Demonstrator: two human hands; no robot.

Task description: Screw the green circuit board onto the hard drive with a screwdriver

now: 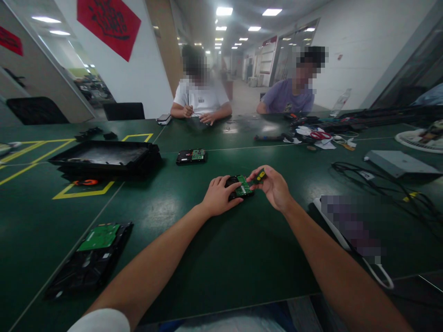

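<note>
A black hard drive with a green circuit board [245,185] lies flat on the green tabletop in front of me, board side up. My left hand [221,196] holds it down from the left, its thumb along the near edge and fingers across the top. My right hand [273,184] is closed around a small screwdriver with a yellow-and-black handle [261,175], just right of the drive. The screwdriver's tip is too small to make out. Farther back lies another hard drive [191,156]. A third drive [92,258] is near my left forearm.
Stacked black trays [104,157] stand at left, an orange-handled item [86,182] beside them. To the right are a silver box [403,165], black cables [367,177] and a phone with a strap [349,226]. Two people sit across the table [194,286].
</note>
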